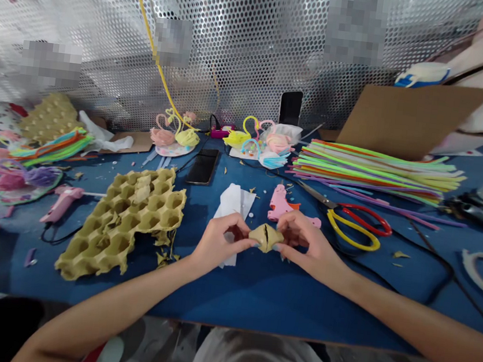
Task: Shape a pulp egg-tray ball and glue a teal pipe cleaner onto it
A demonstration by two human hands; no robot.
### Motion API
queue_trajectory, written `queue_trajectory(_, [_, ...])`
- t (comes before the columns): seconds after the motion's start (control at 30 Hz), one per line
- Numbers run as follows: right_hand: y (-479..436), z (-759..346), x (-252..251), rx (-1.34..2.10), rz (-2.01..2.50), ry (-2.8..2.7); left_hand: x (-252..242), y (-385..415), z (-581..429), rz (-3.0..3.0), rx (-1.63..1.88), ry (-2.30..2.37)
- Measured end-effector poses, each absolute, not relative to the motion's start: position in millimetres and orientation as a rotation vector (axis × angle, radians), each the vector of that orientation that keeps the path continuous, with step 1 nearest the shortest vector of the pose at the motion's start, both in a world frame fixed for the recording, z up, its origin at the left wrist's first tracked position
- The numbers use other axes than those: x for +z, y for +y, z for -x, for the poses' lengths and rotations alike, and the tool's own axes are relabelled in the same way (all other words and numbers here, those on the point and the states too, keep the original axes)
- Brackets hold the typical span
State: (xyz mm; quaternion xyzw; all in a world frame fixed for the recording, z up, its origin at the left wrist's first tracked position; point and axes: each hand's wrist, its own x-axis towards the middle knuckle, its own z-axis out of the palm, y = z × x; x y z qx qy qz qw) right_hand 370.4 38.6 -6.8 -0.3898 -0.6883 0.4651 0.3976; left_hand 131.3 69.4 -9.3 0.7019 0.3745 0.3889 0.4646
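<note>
Bare forearms [123,301] spanned the edge of the blue counter [297,306], left hand [219,241] and right hand [314,248] pinching a pulp piece [258,237] in their grip.
Matte and pointed, split by a dark slit, it sat between both hands, underside hidden; beyond, the right hand masked part of a smooth pink glue gun [280,201].

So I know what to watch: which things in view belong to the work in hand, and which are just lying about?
Seem to belong:
- brown carton piece, between left hand and right hand
- torn egg tray, similar material
- possibly the scissors

Seem to be lying about:
- flat phone
- upright phone
- cardboard sheet
</note>
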Motion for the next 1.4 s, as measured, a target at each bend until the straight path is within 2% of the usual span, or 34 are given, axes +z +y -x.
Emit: queue_trajectory(1.4, [38.8,-373.6,-8.6,1.142,0.980,-1.755,-13.2,71.7,-129.2,-1.854,1.061,0.853])
